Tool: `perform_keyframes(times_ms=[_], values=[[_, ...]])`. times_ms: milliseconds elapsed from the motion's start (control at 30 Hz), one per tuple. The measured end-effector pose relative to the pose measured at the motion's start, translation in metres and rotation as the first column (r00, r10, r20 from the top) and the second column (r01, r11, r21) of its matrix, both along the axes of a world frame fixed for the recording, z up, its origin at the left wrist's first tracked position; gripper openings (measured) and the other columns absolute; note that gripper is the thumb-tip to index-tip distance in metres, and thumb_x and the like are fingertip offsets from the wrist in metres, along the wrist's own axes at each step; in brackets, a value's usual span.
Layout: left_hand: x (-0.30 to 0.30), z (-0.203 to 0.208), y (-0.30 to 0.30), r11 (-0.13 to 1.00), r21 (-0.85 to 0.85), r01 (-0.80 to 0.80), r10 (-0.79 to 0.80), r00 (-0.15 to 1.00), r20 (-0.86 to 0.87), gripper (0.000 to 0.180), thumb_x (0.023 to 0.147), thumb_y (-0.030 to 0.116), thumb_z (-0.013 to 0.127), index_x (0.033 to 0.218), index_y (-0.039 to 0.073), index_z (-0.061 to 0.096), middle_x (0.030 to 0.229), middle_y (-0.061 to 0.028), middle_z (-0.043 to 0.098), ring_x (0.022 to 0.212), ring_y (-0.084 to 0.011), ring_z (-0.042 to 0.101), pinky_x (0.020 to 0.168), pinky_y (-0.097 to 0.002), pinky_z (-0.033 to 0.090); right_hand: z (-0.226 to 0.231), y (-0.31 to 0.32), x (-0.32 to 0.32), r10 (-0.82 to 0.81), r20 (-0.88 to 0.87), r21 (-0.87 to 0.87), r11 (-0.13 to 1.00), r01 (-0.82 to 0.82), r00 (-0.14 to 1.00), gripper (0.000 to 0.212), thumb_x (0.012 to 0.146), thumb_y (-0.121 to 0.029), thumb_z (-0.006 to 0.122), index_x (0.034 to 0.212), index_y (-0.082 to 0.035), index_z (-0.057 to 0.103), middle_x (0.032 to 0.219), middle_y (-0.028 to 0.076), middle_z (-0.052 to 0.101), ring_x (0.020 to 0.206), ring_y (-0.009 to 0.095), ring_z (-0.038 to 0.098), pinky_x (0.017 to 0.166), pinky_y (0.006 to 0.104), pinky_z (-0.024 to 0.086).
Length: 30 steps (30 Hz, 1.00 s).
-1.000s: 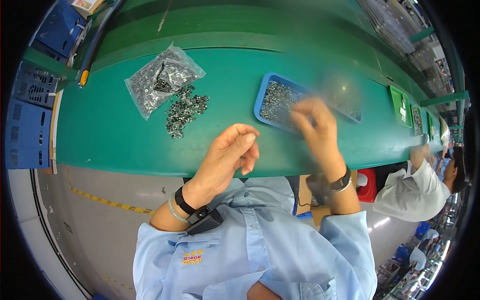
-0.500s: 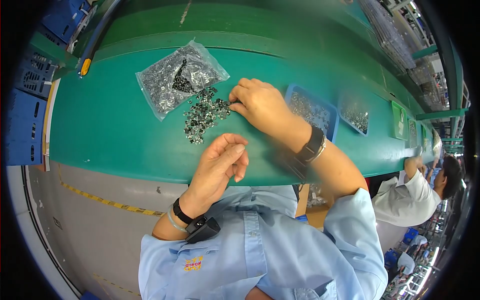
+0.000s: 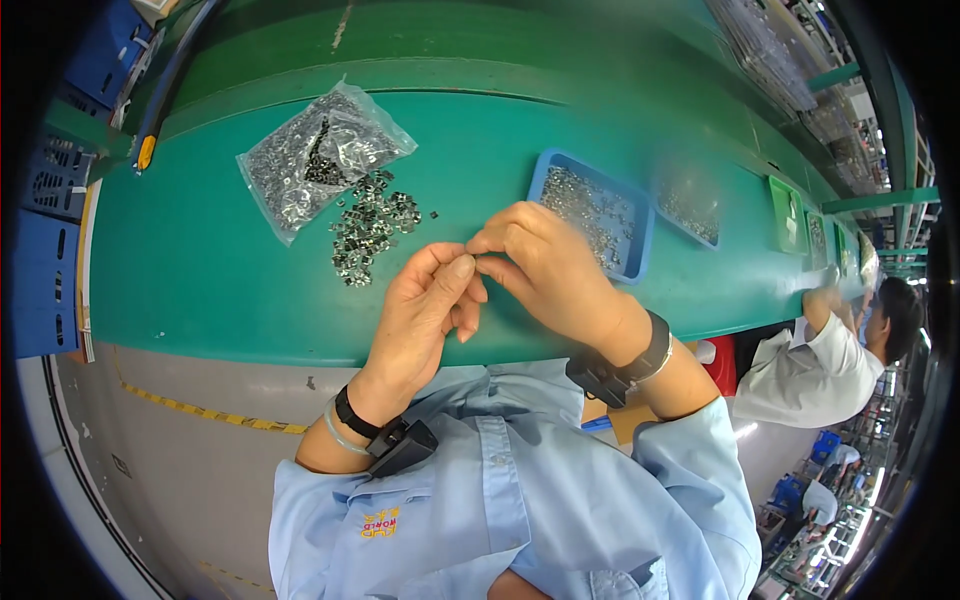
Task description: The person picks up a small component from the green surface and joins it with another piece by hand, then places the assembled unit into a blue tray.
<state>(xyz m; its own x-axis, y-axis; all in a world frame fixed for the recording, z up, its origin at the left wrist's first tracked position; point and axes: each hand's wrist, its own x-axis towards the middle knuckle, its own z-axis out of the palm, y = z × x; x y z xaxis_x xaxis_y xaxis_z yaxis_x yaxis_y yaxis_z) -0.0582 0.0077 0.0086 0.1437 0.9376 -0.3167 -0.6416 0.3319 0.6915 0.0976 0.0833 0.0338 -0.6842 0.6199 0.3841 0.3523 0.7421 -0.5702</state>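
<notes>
The long green bench (image 3: 200,290) runs under both hands, which meet just above its near edge. Beyond the pinch and to its left lies a clear bag of metal bits (image 3: 310,160), with a loose heap of metal clips (image 3: 368,225) spilled nearer. Just behind the right hand (image 3: 555,270) sits a blue tray (image 3: 640,250). The left hand (image 3: 425,310) touches fingertips with the right, both pinched narrow on something too small to make out. A part that tiny could slip and skitter off the edge if either pinch eases.
</notes>
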Motion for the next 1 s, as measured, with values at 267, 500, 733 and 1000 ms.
perform_keyframes(times_ms=[267,500,733,1000], values=[[0.016,0.002,-0.003,0.998,0.054,0.020,-0.014,0.994,-0.106,0.017,0.093,0.016,0.054,0.103,0.002,0.055,0.078,-0.0041,0.058,0.058,-0.0084,0.051,0.049,-0.0211,0.041,-0.009,-0.019,0.030,-0.077,-0.159,-0.120,0.991,0.058,0.984,0.020,0.075,-0.007,0.069,0.093,-0.007,0.061,0.089,0.006,0.060,0.083,0.025,0.058,0.069,0.0344,0.048],[0.029,0.013,-0.006,0.995,0.034,0.090,-0.086,0.991,-0.106,0.016,0.093,0.016,0.054,0.100,0.002,0.057,0.077,-0.0042,0.059,0.058,-0.0083,0.051,0.048,-0.0210,0.040,-0.010,-0.025,0.044,-0.089,-0.230,-0.078,0.994,0.073,0.969,0.019,0.075,-0.006,0.069,0.091,-0.008,0.061,0.086,0.006,0.060,0.080,0.024,0.059,0.066,0.0329,0.048],[0.036,0.013,-0.006,0.995,0.038,0.094,-0.092,0.995,-0.045,0.016,0.094,0.019,0.053,0.096,0.003,0.056,0.072,-0.0041,0.059,0.056,-0.0092,0.051,0.047,-0.0211,0.038,-0.009,-0.034,0.048,-0.125,-0.250,-0.042,0.992,0.118,0.960,0.017,0.074,-0.006,0.070,0.089,-0.008,0.062,0.085,0.006,0.060,0.078,0.023,0.059,0.064,0.0315,0.048],[0.043,0.001,-0.008,0.983,0.126,0.137,-0.169,0.939,0.300,0.013,0.094,0.020,0.053,0.095,0.008,0.053,0.073,-0.0041,0.056,0.051,-0.0106,0.046,0.043,-0.0232,0.033,-0.008,-0.049,0.047,-0.187,-0.347,-0.142,0.979,0.146,0.919,0.017,0.074,-0.003,0.070,0.088,-0.007,0.062,0.085,0.006,0.060,0.078,0.021,0.059,0.064,0.0304,0.048]])
